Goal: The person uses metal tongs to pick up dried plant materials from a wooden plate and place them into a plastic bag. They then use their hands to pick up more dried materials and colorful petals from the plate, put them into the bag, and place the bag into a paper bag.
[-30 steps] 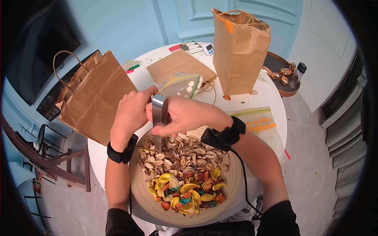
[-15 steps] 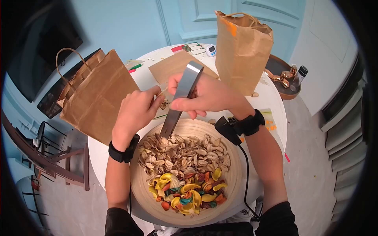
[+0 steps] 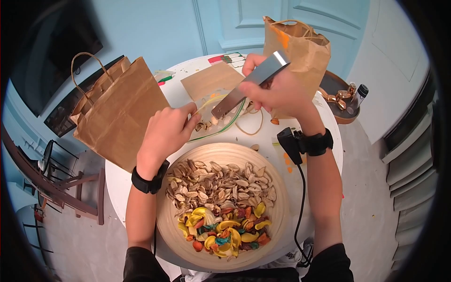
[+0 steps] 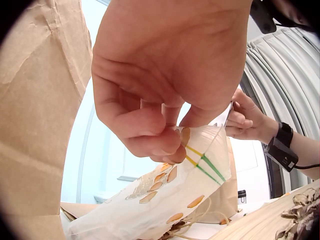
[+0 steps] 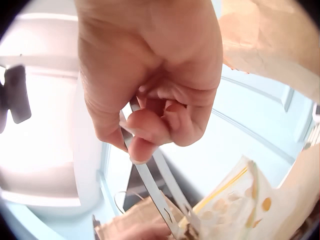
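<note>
The left hand pinches the rim of a clear zip bag with a yellow and green seal; the bag's mouth gapes and dried pieces show inside. Metal tongs are gripped by the right hand, their tips at the bag's mouth. In the right wrist view the tongs hang between thumb and fingers, with a brownish piece at the tips. Nearer the body, a round wooden bowl holds pale dried pods at the back and coloured dried pieces in front.
Paper bags stand at the left and back right of the white table. A flat brown paper piece lies behind the clear bag. To the right are a bag with orange pieces and a side tray with a bottle.
The right hand has carried the tongs up and right, away from the bowl, and their tips now reach the clear bag. The left hand keeps its hold; the bag's mouth shows wider.
</note>
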